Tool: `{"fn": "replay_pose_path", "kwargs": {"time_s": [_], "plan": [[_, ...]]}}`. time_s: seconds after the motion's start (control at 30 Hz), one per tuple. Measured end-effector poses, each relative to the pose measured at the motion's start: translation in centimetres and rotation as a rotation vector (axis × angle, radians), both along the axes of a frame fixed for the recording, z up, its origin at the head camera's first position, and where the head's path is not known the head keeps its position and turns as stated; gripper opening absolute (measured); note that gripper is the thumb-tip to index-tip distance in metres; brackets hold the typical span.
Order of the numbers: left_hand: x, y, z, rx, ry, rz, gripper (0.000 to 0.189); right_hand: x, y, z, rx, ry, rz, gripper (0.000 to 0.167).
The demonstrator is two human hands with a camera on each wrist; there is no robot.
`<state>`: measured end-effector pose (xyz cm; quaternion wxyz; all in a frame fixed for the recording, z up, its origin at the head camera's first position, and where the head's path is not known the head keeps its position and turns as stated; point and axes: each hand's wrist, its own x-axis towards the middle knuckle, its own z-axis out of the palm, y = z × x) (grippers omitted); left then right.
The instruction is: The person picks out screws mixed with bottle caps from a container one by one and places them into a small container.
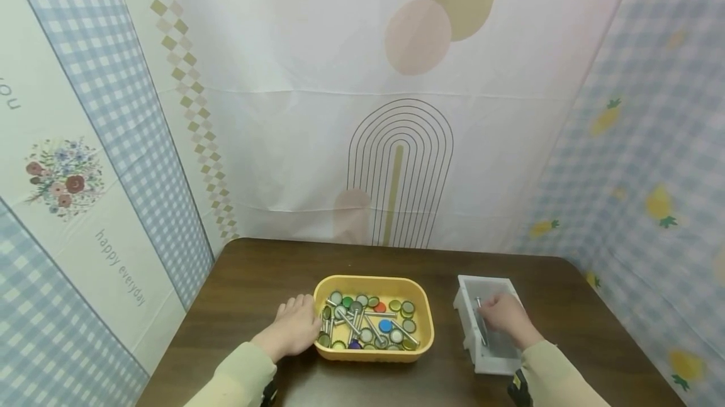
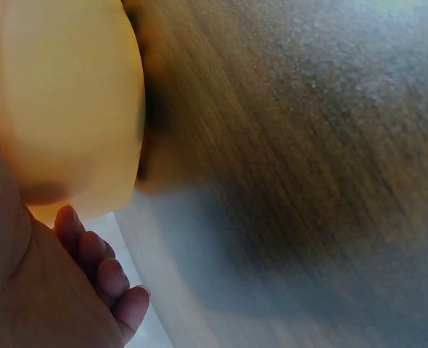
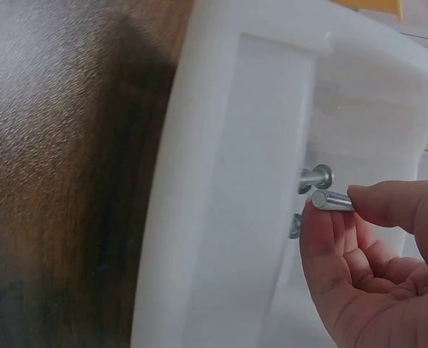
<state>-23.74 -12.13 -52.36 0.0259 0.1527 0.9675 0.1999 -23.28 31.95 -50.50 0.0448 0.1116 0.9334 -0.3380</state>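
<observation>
A yellow tray (image 1: 374, 355) holds bottle caps (image 1: 385, 326) of several colours mixed with silver bolts (image 1: 381, 314). My left hand (image 1: 296, 325) lies against the tray's left end, its fingers relaxed; the left wrist view shows the palm (image 2: 40, 290) beside the tray's wall (image 2: 69, 109). Over the white bin (image 1: 496, 366) on the right, my right hand (image 1: 504, 317) pinches a silver bolt (image 3: 333, 201) between thumb and index finger. Other bolts with round heads (image 3: 321, 176) lie inside the bin below that hand, partly hidden by its wall.
Both containers stand on a dark brown wooden table (image 1: 255, 281), with a gap between them. A white patterned cloth (image 1: 283, 143) hangs behind the table. Checked cloths (image 1: 640, 206) hang at both sides.
</observation>
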Motion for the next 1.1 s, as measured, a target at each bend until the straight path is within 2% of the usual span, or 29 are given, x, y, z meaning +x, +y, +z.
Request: {"fn": "replay_pose_path", "kwargs": {"time_s": [0.2,0.43,0.63,0.8,0.93,1.1], "plan": [[-0.2,0.1,-0.5,-0.001,0.022,0.004,0.023,-0.1,0.1,-0.6,0.017,0.019,0.021,0.032],[-0.1,0.1,-0.2,-0.001,0.009,0.007,0.023,0.0,0.1,-0.7,0.050,-0.004,0.036,0.031],[-0.2,0.2,-0.4,0.001,0.013,0.011,0.024,0.2,0.0,-0.5,0.073,-0.018,0.041,0.030],[0.1,0.2,-0.1,0.000,-0.003,0.003,0.025,0.5,0.2,-0.6,0.097,0.029,0.047,0.029],[0.1,0.2,-0.1,-0.001,0.001,-0.004,0.026,0.4,0.2,0.4,0.079,0.054,0.038,0.030],[0.1,0.1,0.0,-0.001,0.008,-0.002,0.026,0.0,-1.0,3.0,-0.051,0.053,0.020,0.024]]}}
